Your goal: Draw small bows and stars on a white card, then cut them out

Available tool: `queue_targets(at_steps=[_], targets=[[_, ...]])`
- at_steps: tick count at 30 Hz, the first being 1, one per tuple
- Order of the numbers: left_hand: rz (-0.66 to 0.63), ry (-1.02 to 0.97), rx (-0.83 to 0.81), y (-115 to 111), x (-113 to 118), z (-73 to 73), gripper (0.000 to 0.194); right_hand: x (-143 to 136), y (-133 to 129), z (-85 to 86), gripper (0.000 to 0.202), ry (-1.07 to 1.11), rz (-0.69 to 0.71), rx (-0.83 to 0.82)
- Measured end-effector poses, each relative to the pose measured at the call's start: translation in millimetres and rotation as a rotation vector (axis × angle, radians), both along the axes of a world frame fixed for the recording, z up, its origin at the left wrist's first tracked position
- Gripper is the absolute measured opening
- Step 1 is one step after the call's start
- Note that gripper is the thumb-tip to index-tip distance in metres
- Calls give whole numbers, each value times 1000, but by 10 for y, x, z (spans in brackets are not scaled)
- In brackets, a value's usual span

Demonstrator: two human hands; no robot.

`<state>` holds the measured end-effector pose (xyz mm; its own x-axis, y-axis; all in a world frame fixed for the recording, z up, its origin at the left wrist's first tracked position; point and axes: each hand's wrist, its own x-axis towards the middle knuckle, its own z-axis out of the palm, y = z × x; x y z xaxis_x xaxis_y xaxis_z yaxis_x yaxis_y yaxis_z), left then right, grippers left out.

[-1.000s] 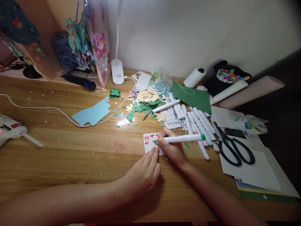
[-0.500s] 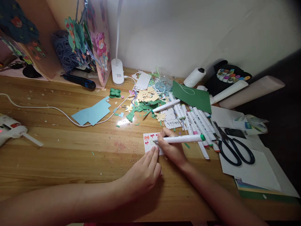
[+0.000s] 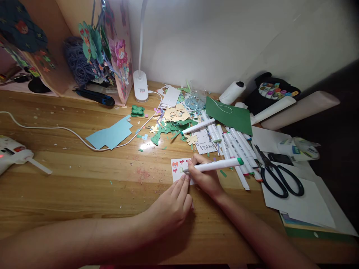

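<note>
A small white card [image 3: 174, 177] lies on the wooden table, bearing an orange animal face, red bows and a small green outline. My right hand [image 3: 204, 177] is closed around a white marker [image 3: 215, 164] with a green end; its tip is at the green outline on the card. Fingertips of my left hand [image 3: 175, 201] press on the card's lower part, the fingers stretched out side by side, gripping nothing. Part of the card is hidden under both hands.
Paper scraps [image 3: 176, 116], several markers [image 3: 235, 145] and green paper [image 3: 230, 114] lie behind my hands. Black scissors [image 3: 280, 173] rest on white sheets at the right. Light-blue paper [image 3: 112, 132], a white cable and a glue gun [image 3: 14, 155] are to the left.
The marker in my right hand has tilted slightly, its green end a little higher and further left. My left hand stays in place.
</note>
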<state>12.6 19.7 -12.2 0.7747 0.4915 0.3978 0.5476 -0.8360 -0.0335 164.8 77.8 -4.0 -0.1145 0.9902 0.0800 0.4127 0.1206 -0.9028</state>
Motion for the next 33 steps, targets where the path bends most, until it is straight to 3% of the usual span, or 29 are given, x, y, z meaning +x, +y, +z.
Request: queue_targets(at_steps=[21, 33], targets=[[17, -53, 13, 9, 2, -22, 22, 7, -29, -33, 29, -30, 54, -61], [15, -93, -7, -9, 3, -57, 22, 13, -18, -35, 29, -42, 29, -11]])
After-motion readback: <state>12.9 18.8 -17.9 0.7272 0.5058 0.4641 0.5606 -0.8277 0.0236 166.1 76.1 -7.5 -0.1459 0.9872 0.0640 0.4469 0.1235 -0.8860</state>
